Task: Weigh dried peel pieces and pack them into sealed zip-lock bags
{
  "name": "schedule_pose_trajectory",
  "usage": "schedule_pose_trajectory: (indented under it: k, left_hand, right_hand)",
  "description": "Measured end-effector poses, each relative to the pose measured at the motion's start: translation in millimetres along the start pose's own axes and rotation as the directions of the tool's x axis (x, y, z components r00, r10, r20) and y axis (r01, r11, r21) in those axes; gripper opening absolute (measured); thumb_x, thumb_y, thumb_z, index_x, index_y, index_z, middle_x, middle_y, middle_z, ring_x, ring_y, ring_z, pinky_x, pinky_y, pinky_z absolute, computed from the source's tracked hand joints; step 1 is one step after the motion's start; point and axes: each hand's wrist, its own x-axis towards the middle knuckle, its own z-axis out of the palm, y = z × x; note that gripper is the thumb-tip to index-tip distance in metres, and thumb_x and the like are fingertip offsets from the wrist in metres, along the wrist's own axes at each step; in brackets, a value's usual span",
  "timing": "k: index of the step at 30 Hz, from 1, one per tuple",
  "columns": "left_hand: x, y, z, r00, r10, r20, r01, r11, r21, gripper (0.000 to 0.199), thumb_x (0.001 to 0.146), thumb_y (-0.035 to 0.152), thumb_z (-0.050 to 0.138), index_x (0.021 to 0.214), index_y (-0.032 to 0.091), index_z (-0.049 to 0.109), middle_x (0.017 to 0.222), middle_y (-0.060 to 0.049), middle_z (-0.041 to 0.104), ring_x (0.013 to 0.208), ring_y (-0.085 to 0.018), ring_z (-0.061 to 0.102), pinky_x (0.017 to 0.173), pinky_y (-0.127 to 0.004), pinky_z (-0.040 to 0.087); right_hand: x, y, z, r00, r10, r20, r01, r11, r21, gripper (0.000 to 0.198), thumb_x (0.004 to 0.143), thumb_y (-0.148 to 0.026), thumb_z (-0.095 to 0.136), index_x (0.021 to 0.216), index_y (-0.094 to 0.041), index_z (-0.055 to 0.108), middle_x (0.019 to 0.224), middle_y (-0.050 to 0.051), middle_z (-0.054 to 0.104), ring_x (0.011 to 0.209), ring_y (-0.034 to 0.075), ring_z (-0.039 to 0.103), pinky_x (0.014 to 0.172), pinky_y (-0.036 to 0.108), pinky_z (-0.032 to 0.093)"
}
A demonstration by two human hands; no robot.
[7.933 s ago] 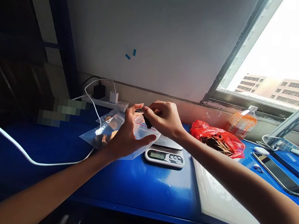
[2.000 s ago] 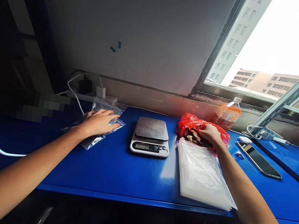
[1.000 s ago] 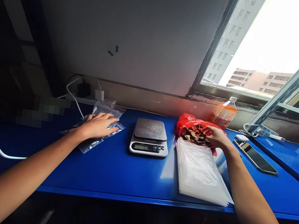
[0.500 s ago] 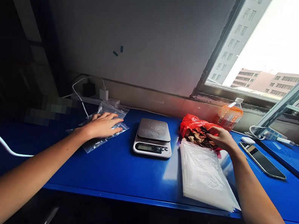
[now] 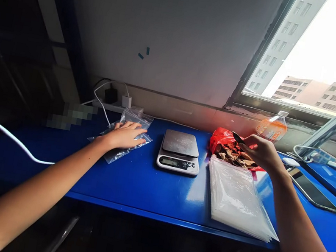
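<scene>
My left hand [image 5: 127, 135] lies spread over some clear zip bags [image 5: 115, 156] left of the scale. My right hand [image 5: 260, 151], raised over a red plastic bag [image 5: 219, 138], pinches a dark, flat dried piece [image 5: 237, 137] that looks like peel or leaf. Brown dried pieces [image 5: 236, 157] of the same sort fill the bag's opening. Between my hands stands a white kitchen scale [image 5: 177, 165] with a metal plate [image 5: 181, 143] and a lit display too small to read. In front of the red bag lies a stack of clear plastic bags [image 5: 239, 200].
Behind the red bag stands a bottle of orange drink [image 5: 273, 126]. A phone [image 5: 316, 191] and a small white case [image 5: 290, 162] lie at the right. Chargers on a power strip [image 5: 136, 111] sit by the wall. A white cable [image 5: 23, 144] arcs across the left.
My right hand has risen from among the dried pieces, and a dark one now shows between its fingers. The left hand stays on the zip bags. The whole view has shifted slightly.
</scene>
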Motion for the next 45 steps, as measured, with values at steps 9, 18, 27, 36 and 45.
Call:
schedule_pose_trajectory:
  k: [9,18,27,36,45]
  left_hand:
    - [-2,-3,2,0.999,0.039,0.004,-0.039,0.999,-0.011,0.06,0.086,0.058,0.032,0.14,0.034,0.04,0.152,-0.006,0.03,0.14,-0.029,0.02,0.109,-0.054,0.016]
    - [-11,10,-1,0.999,-0.043,0.004,0.043,0.998,0.053,0.058,0.088,0.056,0.03,0.14,0.032,0.041,0.153,-0.009,0.029,0.143,-0.031,0.009,0.108,-0.061,0.007]
    - [-10,11,1,0.981,0.005,-0.194,-0.007,1.0,-0.009,0.051,0.089,0.052,0.036,0.133,0.03,0.049,0.148,-0.01,0.038,0.142,-0.029,0.014,0.109,-0.059,0.009]
    - [-10,20,3,0.959,0.096,-0.268,-0.121,0.99,-0.078,0.045,0.089,0.048,0.041,0.127,0.029,0.055,0.14,-0.006,0.046,0.137,-0.029,0.024,0.107,-0.053,0.021]
    - [-11,16,3,0.96,0.099,-0.26,-0.122,0.99,-0.073,0.044,0.089,0.049,0.043,0.127,0.031,0.054,0.14,-0.004,0.047,0.135,-0.03,0.025,0.108,-0.051,0.021]
  right_hand:
    - [-7,-16,15,0.998,0.059,-0.029,-0.051,0.973,0.224,0.044,0.074,-0.059,0.059,0.086,-0.017,0.063,0.08,0.009,0.07,0.067,0.019,0.064,0.058,0.026,0.047]
    - [-1,-32,24,0.994,-0.087,0.062,0.076,0.983,0.167,0.03,0.08,-0.038,0.054,0.09,-0.016,0.07,0.087,0.009,0.072,0.076,0.021,0.064,0.07,0.03,0.048]
    - [-2,-48,15,0.992,-0.109,0.059,0.094,0.971,0.218,0.032,0.079,-0.041,0.057,0.088,-0.013,0.071,0.083,0.01,0.073,0.074,0.022,0.066,0.065,0.027,0.049]
    - [19,-112,13,0.928,-0.231,0.293,0.218,0.973,0.076,0.023,0.08,-0.034,0.054,0.086,-0.02,0.072,0.073,0.003,0.071,0.061,0.014,0.061,0.055,0.024,0.045]
    - [36,-143,73,0.837,-0.26,0.481,0.19,0.963,0.191,0.019,0.078,-0.022,0.056,0.083,-0.021,0.074,0.079,0.0,0.073,0.07,0.016,0.067,0.062,0.025,0.05]
